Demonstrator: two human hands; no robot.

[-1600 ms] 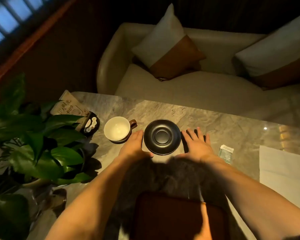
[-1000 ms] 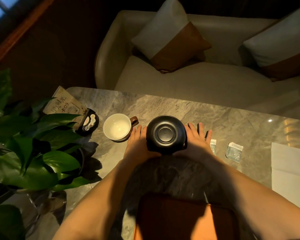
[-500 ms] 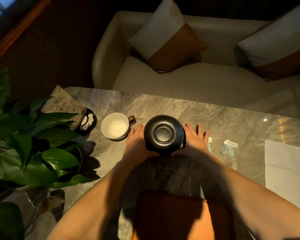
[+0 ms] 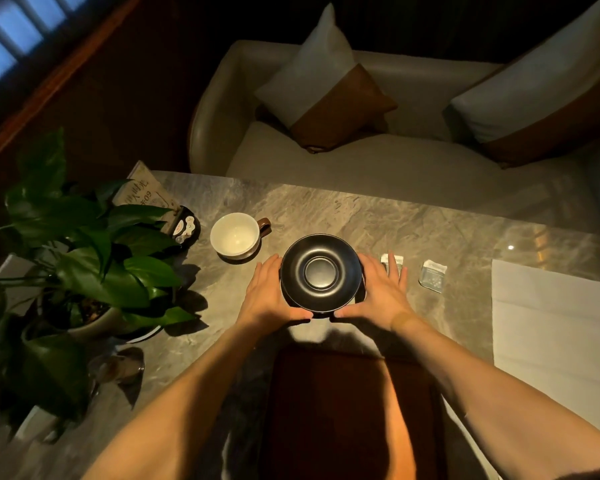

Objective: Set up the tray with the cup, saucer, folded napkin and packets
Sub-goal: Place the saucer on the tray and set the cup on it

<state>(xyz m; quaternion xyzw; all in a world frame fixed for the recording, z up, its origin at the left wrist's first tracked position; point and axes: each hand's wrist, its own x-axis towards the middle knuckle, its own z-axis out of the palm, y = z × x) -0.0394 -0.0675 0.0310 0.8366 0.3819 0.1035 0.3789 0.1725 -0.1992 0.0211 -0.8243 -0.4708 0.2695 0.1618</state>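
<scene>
Nearest us lies the dark red-brown tray [image 4: 329, 410] on the marble table [image 4: 378, 216], between our two bare forearms. Just beyond its far edge we hold the black saucer [image 4: 321, 273] level above the tabletop: our left hand [image 4: 265, 297] cups its left rim and our right hand [image 4: 381, 292] cups its right rim, fingers nearly straight along the sides and both thumbs hooked against the near edge, their tips almost meeting. Beneath our right fingers lies one small packet [image 4: 392, 260], partly covered; a second packet [image 4: 433, 275] lies just beside it to the right, apart from the hand. Further right rests the white napkin [image 4: 555, 327], flat on the table. Left of the saucer, slightly farther off, stands the cream cup [image 4: 235, 237], upright, its brown handle pointing right. At far left spreads a potted plant [image 4: 84, 258]; behind the table stands a sofa [image 4: 378, 157] with cushions.
</scene>
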